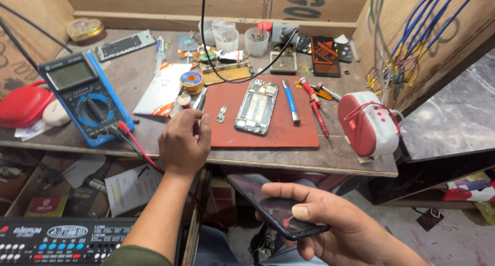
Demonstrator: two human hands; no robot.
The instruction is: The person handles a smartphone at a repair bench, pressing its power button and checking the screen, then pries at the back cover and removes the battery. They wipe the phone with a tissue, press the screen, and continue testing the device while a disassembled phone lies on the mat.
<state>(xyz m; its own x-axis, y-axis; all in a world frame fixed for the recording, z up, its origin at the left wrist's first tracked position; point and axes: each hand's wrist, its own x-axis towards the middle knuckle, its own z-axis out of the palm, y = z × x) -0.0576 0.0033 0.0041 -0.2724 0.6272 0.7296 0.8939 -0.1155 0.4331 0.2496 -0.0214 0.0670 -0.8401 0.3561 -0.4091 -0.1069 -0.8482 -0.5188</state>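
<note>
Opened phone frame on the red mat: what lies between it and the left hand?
In the head view, a small metal part lies on the red mat between the opened phone frame and the left hand.

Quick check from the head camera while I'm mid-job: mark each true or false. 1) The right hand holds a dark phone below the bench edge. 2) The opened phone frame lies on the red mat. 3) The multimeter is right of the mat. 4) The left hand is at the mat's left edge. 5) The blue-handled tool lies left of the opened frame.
1) True: the right hand holds the dark phone below the bench edge.
2) True: the opened phone frame lies on the red mat.
3) False: the blue multimeter sits left of the mat.
4) True: the left hand is there, holding a thin tool.
5) False: the blue-handled tool lies right of the frame.
</note>
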